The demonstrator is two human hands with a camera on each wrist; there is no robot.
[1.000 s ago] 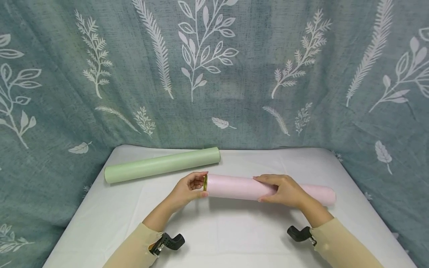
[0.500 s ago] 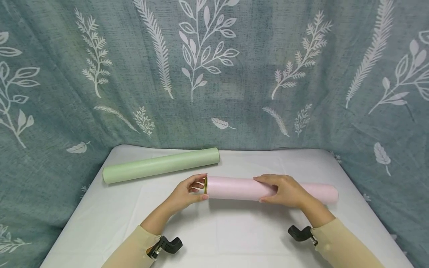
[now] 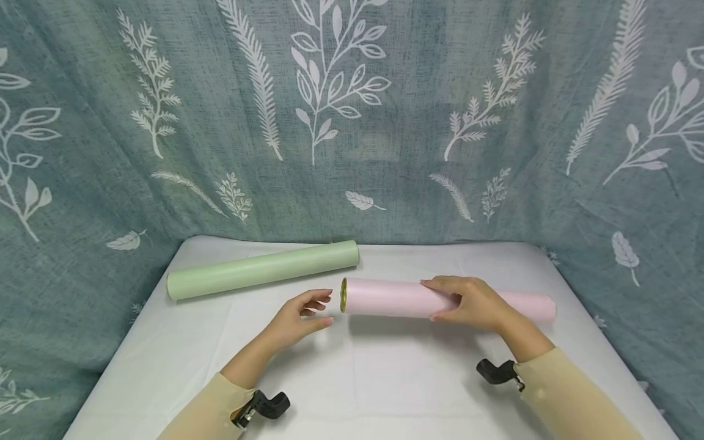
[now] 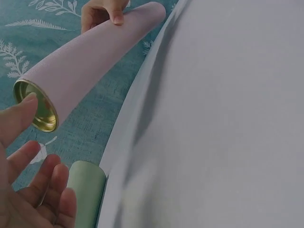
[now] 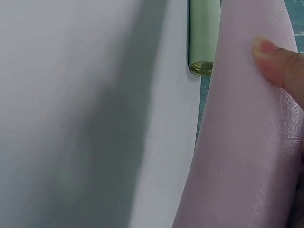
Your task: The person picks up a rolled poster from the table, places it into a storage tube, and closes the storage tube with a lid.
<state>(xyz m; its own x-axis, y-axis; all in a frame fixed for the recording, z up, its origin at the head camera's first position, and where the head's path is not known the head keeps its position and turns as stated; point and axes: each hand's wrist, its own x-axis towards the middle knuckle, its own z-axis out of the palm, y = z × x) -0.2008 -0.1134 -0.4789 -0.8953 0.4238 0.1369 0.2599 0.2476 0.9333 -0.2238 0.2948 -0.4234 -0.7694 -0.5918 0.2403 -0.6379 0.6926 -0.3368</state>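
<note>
A long pink tube (image 3: 385, 298) is held above the table by my right hand (image 3: 473, 305), which grips it around its middle. Its left end has a gold metal rim (image 3: 343, 296), and the left wrist view shows a recessed gold end (image 4: 45, 111). My left hand (image 3: 297, 321) is just left of that end, apart from it, fingers loosely bent and holding nothing. In the right wrist view the right thumb (image 5: 278, 61) presses along the pink surface. Behind the left hand, a similar green tube (image 3: 264, 269) lies on the table.
The table has a white cloth (image 3: 396, 379). A teal curtain (image 3: 407, 201) with white leaf prints hangs behind it and along both sides. Black camera mounts stick out from both sleeves, near the left wrist (image 3: 269, 404) and the right wrist (image 3: 495, 370).
My left hand has let go of the pink tube's gold-rimmed end and drawn slightly left. The right hand has raised the tube a little. The green tube stays in place.
</note>
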